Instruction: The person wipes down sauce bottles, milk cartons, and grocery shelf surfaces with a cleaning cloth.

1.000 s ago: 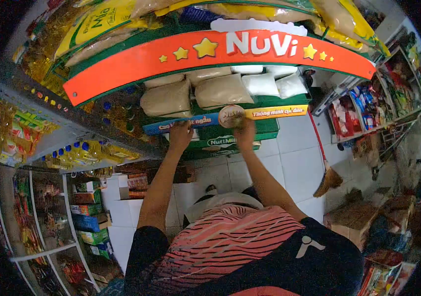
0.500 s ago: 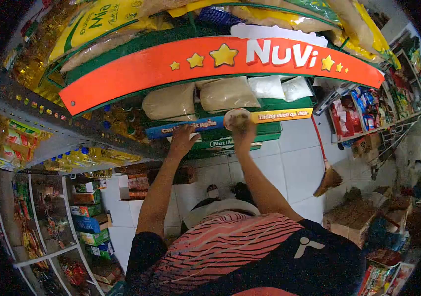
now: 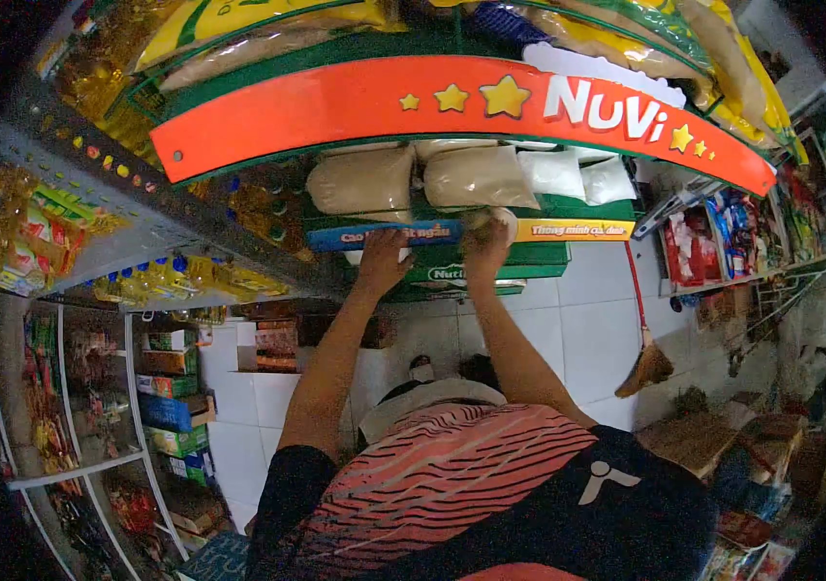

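Observation:
A long blue and yellow label strip (image 3: pixel 568 230) runs along the front edge of a green shelf. My left hand (image 3: pixel 384 261) lies against its blue part from below, fingers stretched upward and thumb apart. Farther right, my right hand (image 3: pixel 485 254) has its fingers bent around the strip at the round white badge (image 3: pixel 504 225), which it partly covers. Directly behind the strip sit clear bags of brown grains or powder (image 3: pixel 481 176) and white bags (image 3: pixel 608 181). Below the strip is a green panel (image 3: pixel 534 257) with white lettering.
A red NuVi sign (image 3: pixel 335 97) curves above the shelf, under large yellow bags (image 3: pixel 258 19). Bottles of yellow oil (image 3: pixel 171 279) stand on racks at the left. A broom (image 3: pixel 645 368) leans at the right, near cardboard boxes (image 3: pixel 679 436) and a rack of packets.
The view has shifted, so the shelf and sign appear farther right. My right hand has moved left along the strip, onto the badge's left side. My left hand stays at the blue part.

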A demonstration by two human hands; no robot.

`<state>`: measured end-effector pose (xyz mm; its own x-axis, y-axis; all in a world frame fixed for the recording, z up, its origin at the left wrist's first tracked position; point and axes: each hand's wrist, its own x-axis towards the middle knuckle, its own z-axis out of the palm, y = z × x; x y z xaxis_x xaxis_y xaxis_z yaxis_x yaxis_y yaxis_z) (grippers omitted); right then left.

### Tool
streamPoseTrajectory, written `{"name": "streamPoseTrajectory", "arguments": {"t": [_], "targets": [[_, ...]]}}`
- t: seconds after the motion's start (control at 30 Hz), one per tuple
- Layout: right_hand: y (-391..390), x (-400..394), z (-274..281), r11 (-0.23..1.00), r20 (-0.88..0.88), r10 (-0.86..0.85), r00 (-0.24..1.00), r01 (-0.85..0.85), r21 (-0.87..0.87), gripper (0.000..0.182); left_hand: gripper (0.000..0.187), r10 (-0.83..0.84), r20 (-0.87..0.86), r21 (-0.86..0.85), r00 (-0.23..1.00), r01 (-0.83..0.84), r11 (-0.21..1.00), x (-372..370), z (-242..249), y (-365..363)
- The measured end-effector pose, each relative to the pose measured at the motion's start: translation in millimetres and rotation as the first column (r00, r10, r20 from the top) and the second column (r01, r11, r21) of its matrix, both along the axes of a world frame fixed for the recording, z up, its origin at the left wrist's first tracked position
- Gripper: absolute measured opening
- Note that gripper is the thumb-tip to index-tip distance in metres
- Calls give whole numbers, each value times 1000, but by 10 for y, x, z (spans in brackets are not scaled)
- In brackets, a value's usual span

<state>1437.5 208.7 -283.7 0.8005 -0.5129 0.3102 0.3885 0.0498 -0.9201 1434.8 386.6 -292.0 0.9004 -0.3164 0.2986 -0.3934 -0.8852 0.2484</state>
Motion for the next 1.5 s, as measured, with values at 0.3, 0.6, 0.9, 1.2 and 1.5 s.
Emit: {"name": "streamPoseTrajectory", "arguments": {"t": [0.3,0.6,0.9,1.2,1.5], "targets": [[58,-127,309,520,-72,159,985,-146,-841,25,34,35,-352,-244,935,-128,961,-171,287,304],[440,-14,108,389,15,214,977,-71,-918,31,41,291,-97,-123,952,-301,946,-390,-28,582],[1211,77,245,16,-155,495,855,-188,-982,33,39,344,-130,-333,930,-368,868,-1335,-161,513],[1704,383,-626,23,-348,928,133,-953,-303,28,32,570,-453,-159,686,-691,705,-2673,-444,376],[1666,-1179,-588,-474,-610,636,-472,-863,174,36,31,923,-365,-445,122,-894,-58,-3292,234,181]]}}
